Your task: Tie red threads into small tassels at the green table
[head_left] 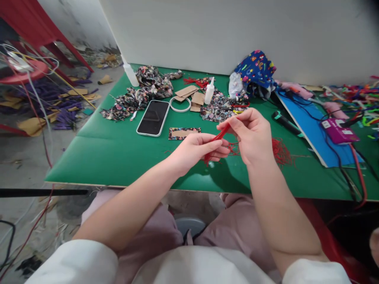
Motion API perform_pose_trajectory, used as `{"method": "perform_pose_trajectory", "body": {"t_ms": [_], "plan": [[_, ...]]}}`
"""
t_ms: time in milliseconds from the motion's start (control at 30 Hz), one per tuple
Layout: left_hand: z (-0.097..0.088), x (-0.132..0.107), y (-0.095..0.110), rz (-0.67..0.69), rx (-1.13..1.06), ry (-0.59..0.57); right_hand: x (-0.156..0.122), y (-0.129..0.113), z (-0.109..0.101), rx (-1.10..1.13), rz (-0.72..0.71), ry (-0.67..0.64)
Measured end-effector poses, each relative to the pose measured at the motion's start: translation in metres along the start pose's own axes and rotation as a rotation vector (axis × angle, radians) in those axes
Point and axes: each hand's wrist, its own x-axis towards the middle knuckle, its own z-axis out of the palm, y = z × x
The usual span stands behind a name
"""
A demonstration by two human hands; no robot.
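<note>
A thin bundle of red threads [222, 134] stretches between my two hands above the green table. My left hand [204, 148] pinches its lower part between thumb and fingers, and loose ends hang below. Higher up, my right hand [248, 132] closes its fingertips on the other end. More red threads [281, 152] lie in a tangle on the table beside my right wrist. Just beyond my left hand is a small cardboard piece [183, 133] edged with patterned fabric.
On the green table [118, 157] lie a phone [153, 118], a tape roll [180, 105], cardboard pieces [186, 92], gathered floral fabric [154, 85] and white glue bottles [209, 92]. To the right are a blue board [304, 126], a cutter [287, 123], pink glue guns [296, 90] and cables.
</note>
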Motion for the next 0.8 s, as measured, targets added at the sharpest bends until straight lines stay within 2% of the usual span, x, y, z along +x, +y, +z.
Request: {"method": "perform_pose_trajectory", "body": {"t_ms": [167,267,567,800], "plan": [[-0.005,0.004,-0.001,-0.171,-0.080,-0.023,0.006,0.003,-0.010,-0.011,0.061,0.039],[-0.006,0.005,-0.001,-0.227,-0.076,-0.009,0.010,0.004,-0.015,-0.023,0.072,0.076],[-0.011,0.007,-0.003,-0.264,-0.067,-0.074,0.017,0.004,-0.029,-0.033,0.062,0.134],[-0.009,0.008,-0.004,-0.276,-0.052,-0.061,0.019,0.002,-0.035,-0.030,0.048,0.163]]}}
